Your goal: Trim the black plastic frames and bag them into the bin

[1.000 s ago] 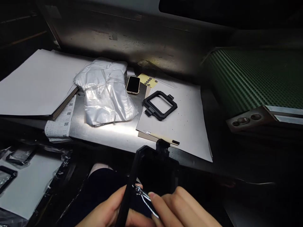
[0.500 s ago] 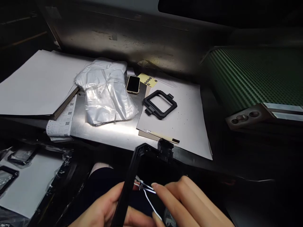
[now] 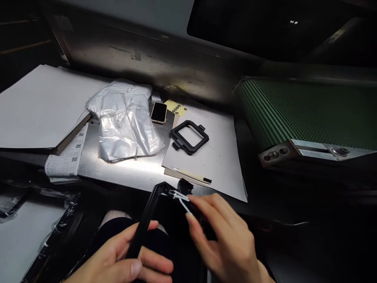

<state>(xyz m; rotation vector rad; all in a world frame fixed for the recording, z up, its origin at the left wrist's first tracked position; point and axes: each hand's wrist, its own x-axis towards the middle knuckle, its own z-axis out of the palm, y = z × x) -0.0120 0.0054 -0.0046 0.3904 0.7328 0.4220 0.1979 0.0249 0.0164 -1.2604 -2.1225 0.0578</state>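
Black frame (image 3: 145, 224) is tilted up over the lap, just short of the bench (image 3: 132, 173) edge. Its visible rail runs from near-left up to the far corner. Left hand (image 3: 126, 263) clamps that rail low, thumb across it. Tweezers (image 3: 182, 197) touch the far top edge, pinched in the right hand (image 3: 226, 243), fingers narrow, palm down, tips pointing left. Right hand is nearer that corner.
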